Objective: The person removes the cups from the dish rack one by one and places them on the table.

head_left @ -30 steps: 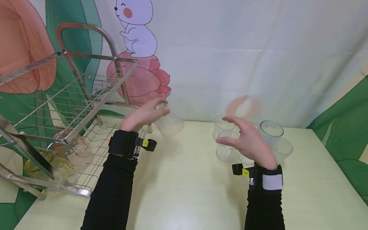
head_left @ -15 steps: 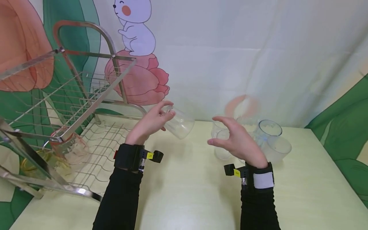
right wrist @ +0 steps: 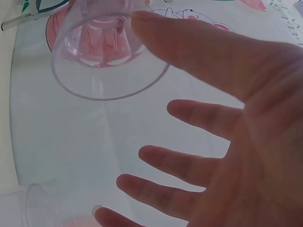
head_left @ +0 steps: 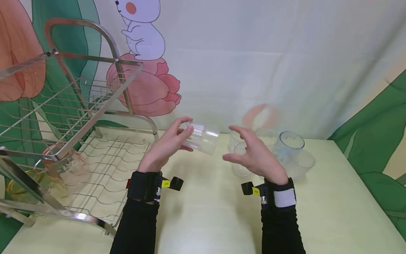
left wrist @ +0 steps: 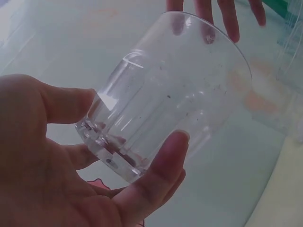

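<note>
My left hand (head_left: 169, 143) grips a clear glass (head_left: 203, 138) by its thick base, above the table. The glass lies tilted on its side, its rim facing right toward my other hand. In the left wrist view the thumb and fingers wrap the base of the glass (left wrist: 165, 94). My right hand (head_left: 258, 153) is held spread, with thumb and fingers apart and nothing between them. The right wrist view has its fingers (right wrist: 184, 165) extended near the rim of the glass (right wrist: 109, 97); whether the thumb touches it, I cannot tell.
A two-tier metal dish rack (head_left: 104, 158) stands at the left, with a pink-rimmed glass (head_left: 68, 162) and a yellowish glass (head_left: 35, 185) on its lower tier. Several clear glasses stand behind the right hand, among them a blue-rimmed glass (head_left: 291, 141) and a frosted glass (head_left: 299, 162).
The left hand has carried the glass right, away from the rack, and turned it closer to horizontal. The right hand has shifted left toward it, still spread. The head view has turned slightly.
</note>
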### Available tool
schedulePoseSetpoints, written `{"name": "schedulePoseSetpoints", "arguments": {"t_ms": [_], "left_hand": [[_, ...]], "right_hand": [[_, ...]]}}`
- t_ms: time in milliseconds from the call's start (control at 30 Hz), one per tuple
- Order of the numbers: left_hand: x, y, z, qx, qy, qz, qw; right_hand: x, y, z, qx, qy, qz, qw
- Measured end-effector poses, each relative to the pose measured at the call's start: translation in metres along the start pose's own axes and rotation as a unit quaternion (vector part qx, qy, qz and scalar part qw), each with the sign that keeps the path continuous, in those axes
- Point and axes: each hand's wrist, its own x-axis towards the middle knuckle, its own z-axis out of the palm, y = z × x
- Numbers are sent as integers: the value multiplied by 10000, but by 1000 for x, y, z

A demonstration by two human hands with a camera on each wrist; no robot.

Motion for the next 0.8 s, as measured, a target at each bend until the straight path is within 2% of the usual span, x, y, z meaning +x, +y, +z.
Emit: {"name": "schedulePoseSetpoints", "arguments": {"t_ms": [167, 333, 467, 633, 800], "left_hand": [[4, -5, 10, -381, -233, 109, 9989], [5, -7, 14, -676, -288, 74, 9973], [5, -9, 17, -780, -303, 78, 9965], [7, -11, 23, -973, -377, 162, 9944], [9, -10, 31, -1260, -551, 245, 9902]], "right_hand": [[0, 1, 1, 310, 75, -18, 9995], [2, 1, 3, 643, 84, -180, 9977], [4, 3, 7, 903, 25, -125, 9958], [3, 5, 7, 1573, -20, 39, 9875], [-1, -12, 1, 1960, 228, -26, 9803]]}}
